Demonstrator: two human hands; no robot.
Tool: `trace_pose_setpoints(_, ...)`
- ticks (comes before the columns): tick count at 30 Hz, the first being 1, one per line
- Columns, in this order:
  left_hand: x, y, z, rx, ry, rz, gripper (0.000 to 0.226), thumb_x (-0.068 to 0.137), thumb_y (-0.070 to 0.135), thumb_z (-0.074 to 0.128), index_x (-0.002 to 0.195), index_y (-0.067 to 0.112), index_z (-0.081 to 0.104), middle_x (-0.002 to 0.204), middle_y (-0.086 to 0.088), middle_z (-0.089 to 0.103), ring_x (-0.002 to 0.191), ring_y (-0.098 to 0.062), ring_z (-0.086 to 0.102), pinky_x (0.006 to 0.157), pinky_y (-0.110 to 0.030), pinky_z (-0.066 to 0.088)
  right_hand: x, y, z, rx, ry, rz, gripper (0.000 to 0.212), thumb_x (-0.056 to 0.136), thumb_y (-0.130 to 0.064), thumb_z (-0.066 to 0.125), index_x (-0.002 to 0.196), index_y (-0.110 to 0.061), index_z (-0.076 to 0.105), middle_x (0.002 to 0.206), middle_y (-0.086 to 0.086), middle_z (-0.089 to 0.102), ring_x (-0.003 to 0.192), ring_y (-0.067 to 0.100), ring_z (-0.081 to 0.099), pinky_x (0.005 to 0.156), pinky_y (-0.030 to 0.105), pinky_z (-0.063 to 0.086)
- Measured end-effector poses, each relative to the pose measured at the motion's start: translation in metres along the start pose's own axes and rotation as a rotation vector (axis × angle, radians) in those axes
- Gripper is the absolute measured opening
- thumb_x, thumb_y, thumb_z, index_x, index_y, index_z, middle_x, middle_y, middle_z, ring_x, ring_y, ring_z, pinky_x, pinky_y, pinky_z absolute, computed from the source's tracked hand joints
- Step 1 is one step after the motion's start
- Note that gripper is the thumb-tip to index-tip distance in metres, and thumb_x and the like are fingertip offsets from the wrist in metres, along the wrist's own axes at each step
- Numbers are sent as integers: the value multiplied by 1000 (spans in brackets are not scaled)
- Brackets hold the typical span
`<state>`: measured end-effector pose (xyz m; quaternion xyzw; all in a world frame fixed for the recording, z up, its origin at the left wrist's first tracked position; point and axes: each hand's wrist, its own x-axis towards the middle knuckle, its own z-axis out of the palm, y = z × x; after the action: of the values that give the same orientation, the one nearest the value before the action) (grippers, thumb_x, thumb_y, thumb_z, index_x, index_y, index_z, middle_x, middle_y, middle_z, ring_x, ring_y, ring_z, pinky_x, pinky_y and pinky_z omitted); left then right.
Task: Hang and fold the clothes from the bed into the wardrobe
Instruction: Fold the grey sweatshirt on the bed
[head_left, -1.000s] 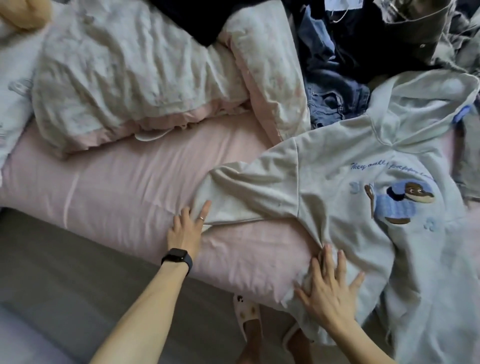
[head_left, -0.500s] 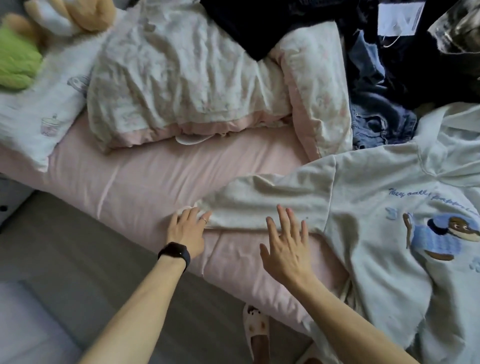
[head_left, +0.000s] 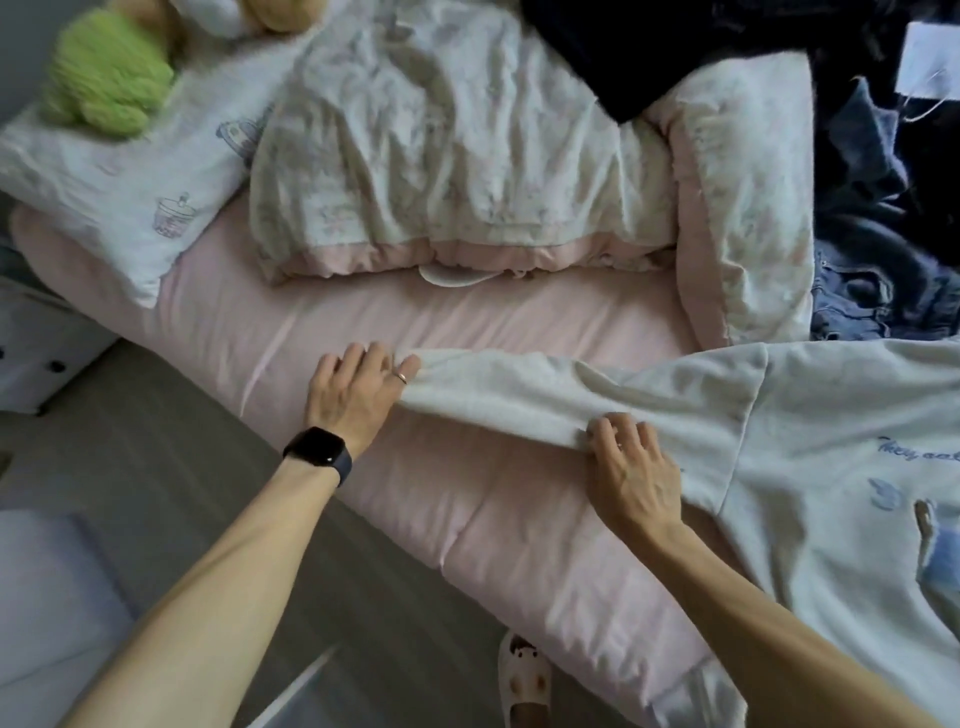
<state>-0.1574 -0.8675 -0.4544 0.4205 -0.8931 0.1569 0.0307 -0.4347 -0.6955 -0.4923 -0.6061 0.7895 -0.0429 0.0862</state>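
Head view: left hand (head_left: 358, 400) and right hand (head_left: 634, 478) pinch the pale grey cotton hoodie sleeve (head_left: 519, 400); I'd fold it inward next.

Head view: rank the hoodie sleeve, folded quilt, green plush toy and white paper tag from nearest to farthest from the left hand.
1. hoodie sleeve: its cuff is in the left hand.
2. folded quilt: just beyond, across the pink sheet.
3. green plush toy: top left, at the head of the bed.
4. white paper tag: top right corner.
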Motion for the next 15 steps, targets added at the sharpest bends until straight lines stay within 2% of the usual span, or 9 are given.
trace_pose_setpoints(2, 5, -28, 0, -64, 35, -195, 32, 87, 11, 48, 113, 15, 66, 88, -15, 56, 74, -34, 55, 61, -42, 41, -1, -4, -2, 67, 117, 6, 24, 81, -13, 69, 102, -10, 58, 119, 6, 58, 89, 34, 56, 55, 37, 44)
trace_pose_setpoints(3, 0, -36, 2, -80, -29, -290, 36, 87, 11, 45, 116, 13, 66, 91, -17, 56, 78, -36, 55, 63, -44, 44, -5, -7, 0, 64, 63, 19, 26, 84, -17, 66, 108, -10, 57, 128, 5, 55, 94, 34, 56, 60, 39, 47)
trace_pose_setpoints(4, -7, -38, 2, -50, -142, -295, 42, 87, 7, 45, 124, 15, 64, 95, -17, 56, 83, -36, 55, 66, -45, 45, -9, -9, 3, 24, -60, 20, 32, 88, -24, 61, 118, -11, 55, 139, 5, 49, 106, 33, 54, 70, 42, 49)
trace_pose_setpoints(6, -30, -30, 8, 33, -512, -199, 59, 85, 4, 50, 139, 28, 51, 112, -9, 52, 100, -31, 53, 76, -42, 44, -22, -9, 13, -52, -372, -12, 52, 94, -40, 52, 140, -18, 40, 160, 2, 25, 136, 30, 36, 98, 45, 43)
trace_pose_setpoints(7, -42, -21, 14, 31, -655, -247, 61, 85, 8, 52, 141, 31, 46, 121, -5, 48, 110, -27, 50, 83, -38, 42, -28, -8, 17, -55, -464, -27, 59, 94, -45, 49, 146, -22, 34, 165, -1, 14, 144, 29, 25, 107, 46, 36)
trace_pose_setpoints(8, -51, -13, 18, -38, -708, -359, 60, 85, 13, 54, 140, 32, 44, 128, -3, 44, 116, -25, 47, 88, -37, 41, -31, -6, 19, -31, -486, -34, 61, 93, -49, 48, 147, -26, 32, 166, -3, 9, 147, 28, 19, 112, 46, 31)
trace_pose_setpoints(11, -47, 16, 24, -361, -636, -694, 61, 86, 17, 54, 144, 25, 38, 138, -9, 40, 120, -35, 45, 95, -44, 41, -30, -5, 17, 46, -397, -80, 55, 90, -58, 43, 139, -34, 45, 162, -7, 25, 144, 27, 28, 110, 46, 34)
trace_pose_setpoints(13, -33, 33, 31, -512, -527, -763, 58, 95, 28, 51, 150, 26, 33, 148, -12, 34, 125, -38, 43, 100, -47, 40, -23, -4, 16, 86, -295, -73, 53, 91, -61, 39, 134, -34, 54, 157, -4, 37, 141, 26, 36, 110, 45, 37)
trace_pose_setpoints(15, -20, 43, 41, -649, -491, -824, 60, 98, 44, 49, 153, 39, 26, 156, -13, 24, 133, -40, 38, 106, -49, 37, -14, -6, 18, 88, -238, -7, 53, 93, -61, 42, 140, -37, 50, 162, 2, 29, 148, 30, 25, 115, 53, 30)
